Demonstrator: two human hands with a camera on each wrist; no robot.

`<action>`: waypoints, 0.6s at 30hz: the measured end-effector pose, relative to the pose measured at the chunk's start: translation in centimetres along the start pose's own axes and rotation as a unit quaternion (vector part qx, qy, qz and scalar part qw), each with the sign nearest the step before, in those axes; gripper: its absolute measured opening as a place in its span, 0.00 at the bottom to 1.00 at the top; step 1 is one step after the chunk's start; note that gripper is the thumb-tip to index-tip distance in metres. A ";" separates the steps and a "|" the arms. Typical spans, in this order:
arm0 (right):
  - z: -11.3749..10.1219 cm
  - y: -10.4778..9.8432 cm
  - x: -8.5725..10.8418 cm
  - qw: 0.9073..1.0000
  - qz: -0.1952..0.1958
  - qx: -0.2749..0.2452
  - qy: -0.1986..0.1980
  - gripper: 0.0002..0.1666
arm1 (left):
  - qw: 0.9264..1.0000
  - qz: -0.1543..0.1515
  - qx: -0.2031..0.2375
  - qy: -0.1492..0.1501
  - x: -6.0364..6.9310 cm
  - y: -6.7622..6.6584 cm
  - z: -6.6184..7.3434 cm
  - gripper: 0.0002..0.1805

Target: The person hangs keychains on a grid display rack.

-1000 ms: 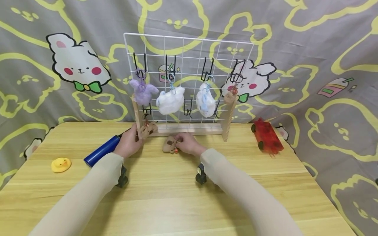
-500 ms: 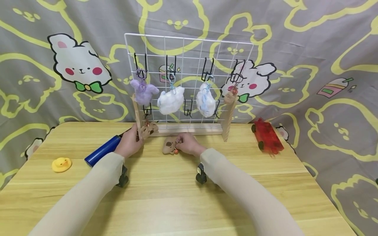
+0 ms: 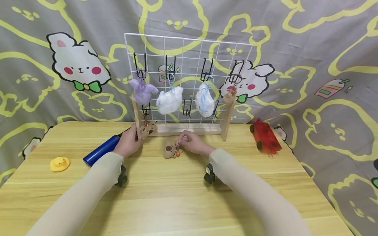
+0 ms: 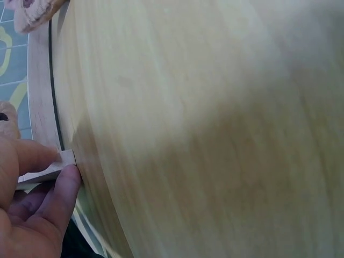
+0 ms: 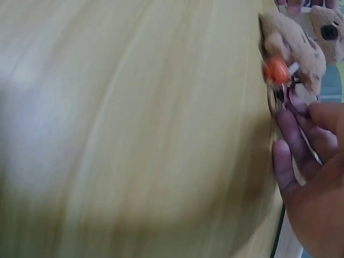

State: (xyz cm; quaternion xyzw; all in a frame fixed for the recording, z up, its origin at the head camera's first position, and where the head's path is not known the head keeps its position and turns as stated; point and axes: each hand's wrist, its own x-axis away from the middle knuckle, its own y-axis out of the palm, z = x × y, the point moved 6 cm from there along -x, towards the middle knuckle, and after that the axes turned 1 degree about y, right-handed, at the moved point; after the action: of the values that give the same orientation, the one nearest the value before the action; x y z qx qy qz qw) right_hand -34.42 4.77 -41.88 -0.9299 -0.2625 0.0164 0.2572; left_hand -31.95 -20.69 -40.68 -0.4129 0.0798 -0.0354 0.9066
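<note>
My left hand (image 3: 127, 144) grips the left wooden foot (image 4: 65, 157) of a white wire grid rack (image 3: 189, 38), thumb and fingers on either side of its end. On the table in front of the rack, a brown plush keychain (image 3: 169, 149) lies with its face up. My right hand (image 3: 195, 143) pinches the ring end of that keychain; an orange bead (image 5: 277, 70) dangles beside the ring in the right wrist view. Another brown plush keychain (image 3: 148, 129) hangs from a low hook by my left hand.
Purple (image 3: 143, 91), white (image 3: 169, 100) and blue-and-white plush keychains (image 3: 204, 101) hang on black upper hooks, with a small brown one (image 3: 229, 96) at right. A blue cylinder (image 3: 101, 150) and yellow duck (image 3: 60, 164) lie left. A red toy car (image 3: 265, 137) stands right.
My right hand has shifted slightly right, its fingers drawing out at the keychain's ring, and the plush has slid a little toward me. My left hand stays on the rack foot.
</note>
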 end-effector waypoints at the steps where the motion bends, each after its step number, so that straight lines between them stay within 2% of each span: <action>1: 0.0 -0.2 0.2 1.000 -0.003 -0.021 -0.004 0.05 | 1.000 0.000 0.001 0.001 0.0 0.0 -0.1 0.28; 4: 0.1 -0.6 0.7 0.997 -0.013 -0.067 -0.024 0.11 | 1.000 0.001 0.002 0.002 0.0 0.0 -0.3 0.29; 7: 0.1 -0.9 1.3 0.996 -0.012 -0.088 -0.030 0.15 | 1.000 0.003 0.002 0.004 0.0 0.0 -0.3 0.29; 11: 0.1 -1.3 1.9 0.993 0.009 -0.116 -0.012 0.16 | 1.000 0.003 0.000 0.004 -0.1 0.0 -0.1 0.27; 14: 0.0 -1.4 2.0 0.986 0.021 -0.166 -0.004 0.16 | 1.000 0.005 -0.001 0.003 -0.2 0.1 -0.1 0.27; 18: -0.6 -1.7 2.1 0.976 0.036 -0.213 -0.023 0.16 | 1.000 0.004 -0.001 0.000 -0.1 0.1 -0.2 0.28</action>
State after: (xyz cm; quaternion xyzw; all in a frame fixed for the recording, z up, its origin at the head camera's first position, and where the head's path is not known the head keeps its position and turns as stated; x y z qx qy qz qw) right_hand -33.31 6.79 -40.26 -0.9716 -0.2320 -0.0094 0.0460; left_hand -32.08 -20.73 -40.86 -0.4133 0.0813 -0.0320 0.9064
